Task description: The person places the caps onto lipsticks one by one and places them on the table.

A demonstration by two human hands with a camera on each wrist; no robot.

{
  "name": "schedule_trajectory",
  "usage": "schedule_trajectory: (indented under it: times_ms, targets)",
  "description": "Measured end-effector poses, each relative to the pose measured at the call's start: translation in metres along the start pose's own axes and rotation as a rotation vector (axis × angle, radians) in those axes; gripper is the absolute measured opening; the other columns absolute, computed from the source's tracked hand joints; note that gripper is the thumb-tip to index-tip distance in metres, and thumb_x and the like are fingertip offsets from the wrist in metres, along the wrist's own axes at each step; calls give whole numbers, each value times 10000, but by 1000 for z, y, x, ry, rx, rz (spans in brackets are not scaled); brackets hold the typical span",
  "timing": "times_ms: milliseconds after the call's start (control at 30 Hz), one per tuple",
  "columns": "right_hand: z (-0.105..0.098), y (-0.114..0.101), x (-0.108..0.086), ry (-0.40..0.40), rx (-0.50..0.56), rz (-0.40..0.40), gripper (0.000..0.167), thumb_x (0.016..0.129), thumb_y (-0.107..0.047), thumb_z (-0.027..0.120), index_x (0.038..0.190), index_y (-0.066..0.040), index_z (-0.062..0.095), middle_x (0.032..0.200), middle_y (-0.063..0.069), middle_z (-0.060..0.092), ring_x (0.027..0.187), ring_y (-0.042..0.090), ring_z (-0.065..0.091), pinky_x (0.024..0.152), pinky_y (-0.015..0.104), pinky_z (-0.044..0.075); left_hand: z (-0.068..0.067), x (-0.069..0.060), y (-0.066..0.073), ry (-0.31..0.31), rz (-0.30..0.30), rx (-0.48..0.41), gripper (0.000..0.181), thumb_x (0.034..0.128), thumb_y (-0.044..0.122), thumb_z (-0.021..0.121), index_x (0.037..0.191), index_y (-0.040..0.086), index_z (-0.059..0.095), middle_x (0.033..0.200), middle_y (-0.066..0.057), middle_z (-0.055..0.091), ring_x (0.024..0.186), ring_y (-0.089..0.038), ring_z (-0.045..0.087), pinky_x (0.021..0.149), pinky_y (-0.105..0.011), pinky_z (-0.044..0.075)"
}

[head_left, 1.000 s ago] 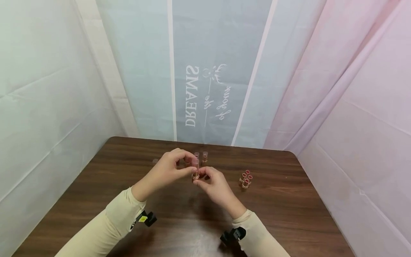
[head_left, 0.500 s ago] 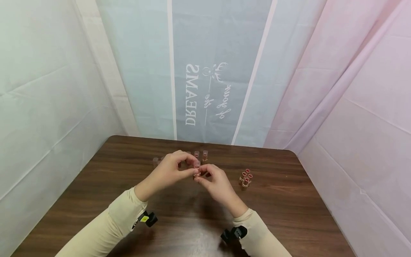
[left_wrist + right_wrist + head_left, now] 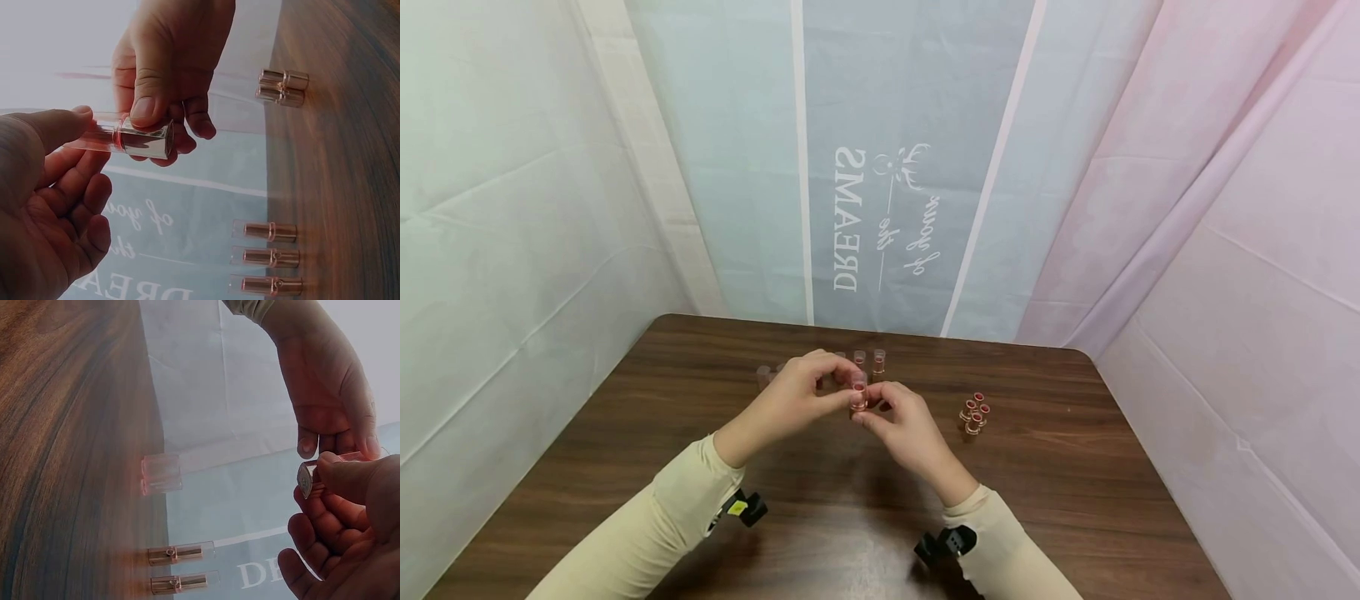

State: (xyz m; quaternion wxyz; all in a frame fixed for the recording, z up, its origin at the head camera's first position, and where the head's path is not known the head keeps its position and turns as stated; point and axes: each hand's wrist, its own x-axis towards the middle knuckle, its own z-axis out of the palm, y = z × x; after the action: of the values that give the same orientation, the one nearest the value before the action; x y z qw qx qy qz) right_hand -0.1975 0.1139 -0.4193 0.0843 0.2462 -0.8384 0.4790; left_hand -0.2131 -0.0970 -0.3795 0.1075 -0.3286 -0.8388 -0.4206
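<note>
Above the table's middle, both hands hold one small tube with a metallic base (image 3: 147, 139) and a clear cap (image 3: 100, 132). My left hand (image 3: 786, 404) pinches the clear cap between thumb and fingers. The metallic base is gripped by my right hand (image 3: 910, 429), thumb on its side in the left wrist view. Red shows inside the cap, which sits over the base. Behind the hands stand capped tubes (image 3: 879, 362), some partly hidden by my left hand; the left wrist view shows three upright in a row, one of them a capped tube (image 3: 272, 257).
Several uncapped tubes with red tops (image 3: 974, 423) stand in a cluster on the right of the brown table (image 3: 1075, 500). Loose clear caps (image 3: 161, 474) stand at the left, one a clear cap (image 3: 763, 377) beside my left hand. Fabric curtains (image 3: 730, 167) enclose the table.
The clear cap has come down over the metallic base between the hands, which have hardly shifted. My left hand sits slightly further right than a second ago, and both still grip the tube.
</note>
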Motion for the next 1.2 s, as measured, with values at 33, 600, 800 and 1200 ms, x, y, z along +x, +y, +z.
schedule_trajectory:
  times_ms: [33, 600, 800, 1200]
  targets:
    - [0, 0, 0, 2, -1, -2, 183, 888, -106, 808, 1047, -126, 720, 981, -16, 663, 931, 133, 655, 844, 403, 583, 0, 0, 0, -1, 1, 1, 142, 913, 257, 804, 1040, 262, 740, 971, 122, 671, 919, -123, 606, 744, -324, 497]
    - [-3, -3, -3, -10, 5, -17, 179, 901, -152, 801, 1053, -134, 708, 997, -14, 659, 959, 191, 667, 854, 441, 576, 2, -15, -1, 43, 21, 47, 271, 857, 271, 846, 1109, 235, 751, 1037, 115, 684, 974, -87, 597, 735, -350, 493]
    - [-8, -4, -1, 24, 43, -2, 175, 883, -137, 815, 1024, -133, 711, 973, -5, 665, 941, 187, 655, 866, 503, 556, 0, -27, -6, 59, -31, 54, 325, 827, 304, 870, 1120, 247, 742, 1069, 141, 690, 1000, -83, 602, 742, -352, 503]
    - [-18, 0, 2, 47, 70, 33, 170, 879, -159, 823, 1007, -138, 713, 979, -9, 678, 927, 156, 646, 862, 367, 555, -13, -42, -22, 109, -93, 52, 277, 858, 300, 846, 1108, 252, 736, 1020, 111, 689, 856, -148, 567, 713, -290, 473]
